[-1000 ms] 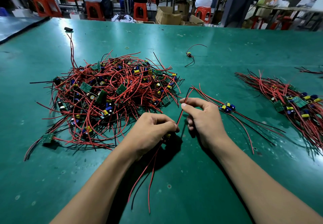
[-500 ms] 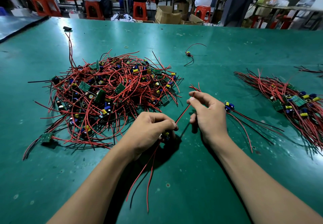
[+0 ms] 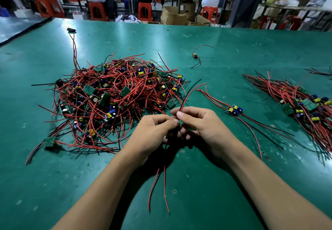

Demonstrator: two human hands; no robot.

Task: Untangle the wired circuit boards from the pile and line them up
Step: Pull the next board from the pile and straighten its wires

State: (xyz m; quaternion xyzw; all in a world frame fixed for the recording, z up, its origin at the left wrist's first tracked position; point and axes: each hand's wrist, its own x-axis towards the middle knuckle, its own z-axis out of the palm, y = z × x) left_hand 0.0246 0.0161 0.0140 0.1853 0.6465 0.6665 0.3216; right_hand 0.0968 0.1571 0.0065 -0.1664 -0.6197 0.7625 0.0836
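Note:
A tangled pile of small green circuit boards with red and black wires lies left of centre on the green table. My left hand grips one wired board, mostly hidden between my hands; its red wires trail toward me. My right hand pinches that board's upper red wires, which rise up and to the right. A separated board with straightened wires lies just right of my right hand. A lined-up bundle of boards lies at the far right.
A lone wired board lies farther back on the table. A black part sits at the far left with a red wire running to the pile. People on red stools and cardboard boxes are beyond the table's far edge.
My right hand has moved left and closer to my left hand, sliding along the red wires. The wires' free ends now stand up above my right hand.

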